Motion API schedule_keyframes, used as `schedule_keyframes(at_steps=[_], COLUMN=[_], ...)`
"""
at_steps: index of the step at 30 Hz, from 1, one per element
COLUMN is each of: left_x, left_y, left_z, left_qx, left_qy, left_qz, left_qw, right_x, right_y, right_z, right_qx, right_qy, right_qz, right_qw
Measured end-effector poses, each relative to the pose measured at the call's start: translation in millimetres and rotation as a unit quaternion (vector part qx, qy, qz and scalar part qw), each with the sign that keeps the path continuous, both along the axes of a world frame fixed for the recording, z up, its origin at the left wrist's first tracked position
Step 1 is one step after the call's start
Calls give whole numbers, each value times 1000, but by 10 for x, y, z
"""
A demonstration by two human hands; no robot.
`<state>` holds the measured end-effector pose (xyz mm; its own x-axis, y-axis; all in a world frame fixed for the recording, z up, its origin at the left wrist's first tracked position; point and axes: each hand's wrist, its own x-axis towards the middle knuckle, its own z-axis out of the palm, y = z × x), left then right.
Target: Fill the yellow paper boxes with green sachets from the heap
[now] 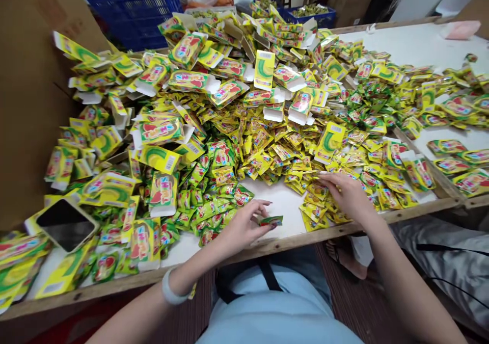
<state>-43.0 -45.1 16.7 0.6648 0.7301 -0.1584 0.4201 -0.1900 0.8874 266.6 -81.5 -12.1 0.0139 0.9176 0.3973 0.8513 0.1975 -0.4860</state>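
My left hand (pixel 246 223) is near the table's front edge, its fingers closed on a small green candy packet (pixel 274 220). To the right, my right hand (pixel 347 195) reaches over the yellow candy packets (pixel 315 209), fingers stretched out and touching the pile. Its fingertips partly cover the packets there. Green candy packets (pixel 214 209) with red fruit pictures lie just left of my left hand. A bare patch of white tabletop (pixel 288 201) shows between the two hands.
Yellow-green printed boxes (pixel 187 81), many with open flaps, are heaped behind the packets. A phone (pixel 66 225) rests at the left beside a tall cardboard carton (pixel 30 104). Blue crates (pixel 130 7) stand behind. A wooden rim (pixel 282 243) edges the table; another person's leg (pixel 439 252) is at right.
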Motion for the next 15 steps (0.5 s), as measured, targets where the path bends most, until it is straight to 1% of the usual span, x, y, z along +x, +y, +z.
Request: schedule_keyframes(at_steps=[1,3,4,5,6,8,9,10,11,12,14,15], left_x=[34,113,155,197,237,308,339,367,391,413,454,474], left_y=[27,84,111,135,154,174,173,166,154,138,105,91], left_z=[18,52,67,85,105,155,184,213,238,257,268,258], left_qx=[-61,-166,-198,-216,-226,-243,-254,-265,-274,-278,-270,-263], left_qy=[-48,-108,-122,-130,-134,-143,-152,-162,-171,-178,-181,-179], left_qz=[19,52,61,64,61,43,36,31,27,27,38,44], left_qw=[997,979,971,966,963,958,954,950,946,944,945,947], right_x=[-3,-63,-122,-199,-288,-481,-572,-652,-718,-768,-825,-835], right_y=[5,-8,-25,-45,-65,-85,-83,-72,-56,-40,-16,-13], right_z=[23,99,145,193,240,325,359,384,400,405,381,356], right_qx=[19,52,54,41,16,-38,-52,-51,-39,-18,33,58], right_qy=[36,111,146,176,195,196,182,165,146,129,112,119], right_qz=[-25,-61,-60,-38,4,114,156,180,183,171,130,105], right_qw=[999,991,986,983,981,973,969,969,971,977,985,986])
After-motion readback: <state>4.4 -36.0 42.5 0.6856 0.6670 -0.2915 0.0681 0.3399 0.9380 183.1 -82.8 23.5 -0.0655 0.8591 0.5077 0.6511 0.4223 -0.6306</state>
